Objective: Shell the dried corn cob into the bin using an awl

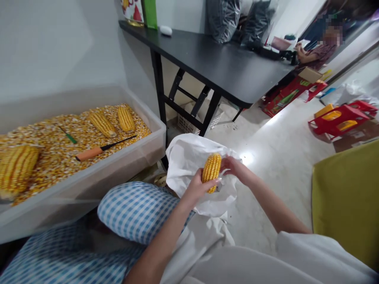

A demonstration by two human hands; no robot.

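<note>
A yellow ear of corn [211, 172] stands nearly upright in my left hand [199, 185], with the thumb across its lower front. Just right of the cob is my right hand [233, 169], its fingers loosely curled and apart; I cannot tell whether they touch the cob. Both hands are over the mouth of a white bag [185, 152] whose inside is partly hidden. To the left, a pale plastic tub [142, 152] holds loose kernels [63, 148], several more ears of corn [102, 123], an orange-handled pointed tool [91, 153] and a small green-handled tool [70, 137].
A black folding table [207, 59] is ahead, bearing dark plastic bags [223, 19]. A white basket [186, 125] sits beneath it. Red stools [340, 120] and a yellow-green covered piece [345, 197] are at the right. Another person [318, 55] is at the far right.
</note>
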